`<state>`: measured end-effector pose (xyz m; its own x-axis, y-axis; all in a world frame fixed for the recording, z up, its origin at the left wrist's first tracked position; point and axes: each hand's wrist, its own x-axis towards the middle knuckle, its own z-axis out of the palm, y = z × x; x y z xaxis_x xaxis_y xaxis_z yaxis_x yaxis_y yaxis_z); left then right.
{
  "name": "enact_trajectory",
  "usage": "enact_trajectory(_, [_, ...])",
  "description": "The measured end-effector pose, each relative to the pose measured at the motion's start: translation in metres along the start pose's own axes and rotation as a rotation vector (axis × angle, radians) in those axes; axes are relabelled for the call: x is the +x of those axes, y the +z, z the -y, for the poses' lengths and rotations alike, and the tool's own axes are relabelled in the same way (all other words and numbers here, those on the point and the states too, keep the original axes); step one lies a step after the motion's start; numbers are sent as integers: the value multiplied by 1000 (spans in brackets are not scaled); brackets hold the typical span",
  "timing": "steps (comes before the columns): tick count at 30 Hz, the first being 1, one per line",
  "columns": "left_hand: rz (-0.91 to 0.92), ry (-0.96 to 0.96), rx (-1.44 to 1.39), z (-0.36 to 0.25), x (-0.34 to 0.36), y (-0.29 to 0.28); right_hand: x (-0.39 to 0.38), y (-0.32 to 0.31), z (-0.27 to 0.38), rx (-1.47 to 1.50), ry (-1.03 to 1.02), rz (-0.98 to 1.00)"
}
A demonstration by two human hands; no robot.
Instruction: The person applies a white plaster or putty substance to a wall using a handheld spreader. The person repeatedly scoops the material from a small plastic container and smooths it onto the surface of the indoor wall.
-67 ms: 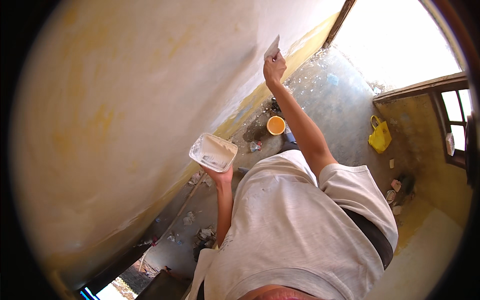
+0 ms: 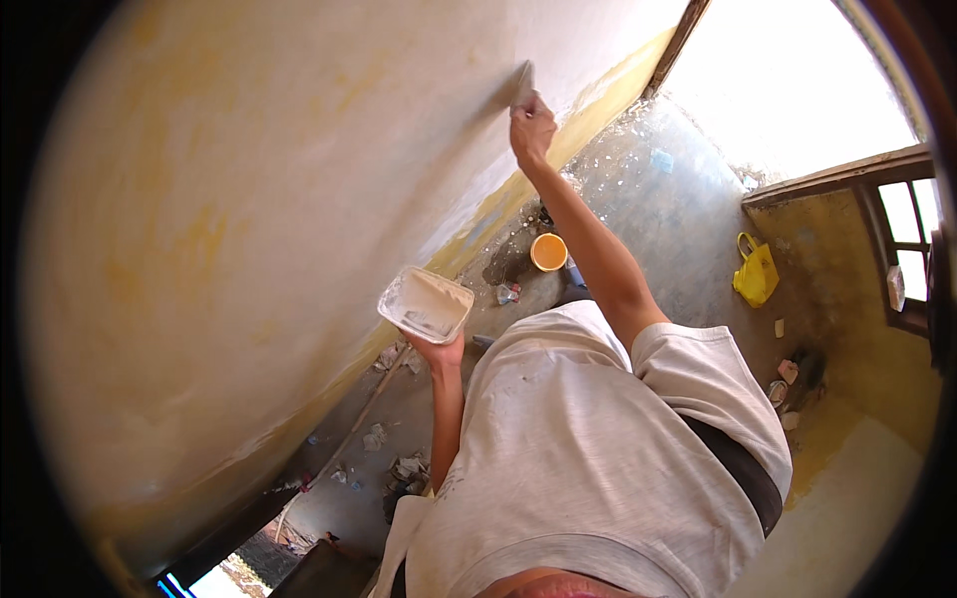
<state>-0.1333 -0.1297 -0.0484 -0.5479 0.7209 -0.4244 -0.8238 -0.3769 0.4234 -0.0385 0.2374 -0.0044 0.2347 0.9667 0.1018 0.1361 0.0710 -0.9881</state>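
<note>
The left hand (image 2: 441, 351) supports a white tub (image 2: 435, 287). The right hand (image 2: 532, 131) holds a flat scraper (image 2: 524, 83) at the wall (image 2: 329, 169).

Your head camera looks steeply down from above your shirt (image 2: 588, 448), which sits close to the lens; the fingers (image 2: 529, 105) of your right hand (image 2: 532, 128) are farther off. Its wide fisheye view takes in the wall (image 2: 299, 199) to those fingers' left and floor (image 2: 688, 219) below them.

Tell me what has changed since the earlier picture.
The right hand has moved left and slightly up, bringing the flat scraper toward the wall. Nothing was taken hold of or let go. The left hand still holds the whitish tub, nearly unmoved.
</note>
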Motion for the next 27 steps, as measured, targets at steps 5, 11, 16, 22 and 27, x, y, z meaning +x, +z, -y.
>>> enact_trajectory(5, [-51,-38,-23,-3,0,-11,-145,21,62,-27,-423,346])
enact_trajectory(11, [93,-54,-86,-4,5,-3,-151,-48,-13,169,-193,542])
enact_trajectory(16, [67,-17,-82,-4,3,-1,-14,-47,-1,66,-5,59])
enact_trajectory(22, [40,-20,-112,-5,1,-5,-41,21,98,-177,-189,92])
enact_trajectory(27, [-57,12,-46,-8,-4,0,-189,20,108,-6,-648,418])
